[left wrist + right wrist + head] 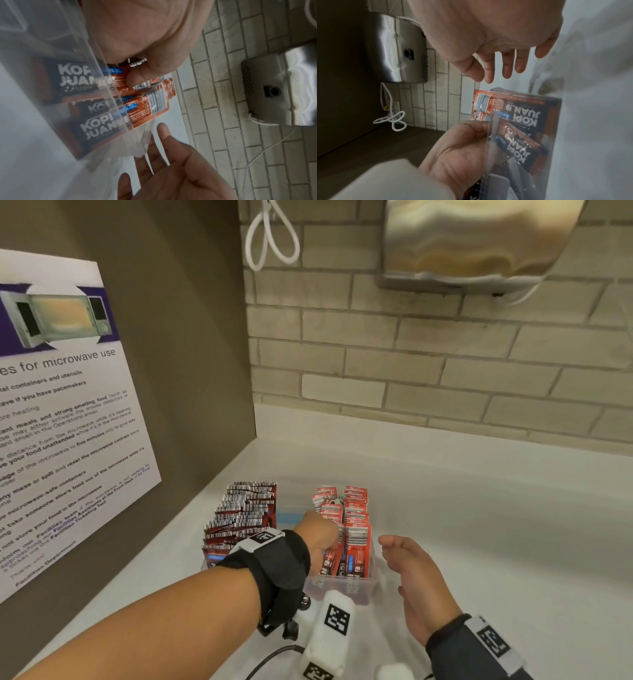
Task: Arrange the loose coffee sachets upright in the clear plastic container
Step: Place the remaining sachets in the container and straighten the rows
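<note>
A clear plastic container [342, 587] stands on the white counter, holding two rows of upright red coffee sachets, a left row [239, 515] and a right row [356, 518]. My left hand [322, 535] reaches down into the right row, its fingers curled among the sachets and hidden by them. In the left wrist view the thumb [137, 77] presses on a sachet [144, 108] behind the container wall [60, 40]. My right hand [407, 563] hovers just right of the container, fingers straight and holding nothing. The right wrist view shows its spread fingers [506, 73] above the sachets [522, 117].
A brown side panel with a microwave notice [58, 405] rises on the left. The tiled wall behind carries a steel hand dryer [479, 244] and a looped white cord [270, 237]. White counter [496, 525] stretches to the right of the container.
</note>
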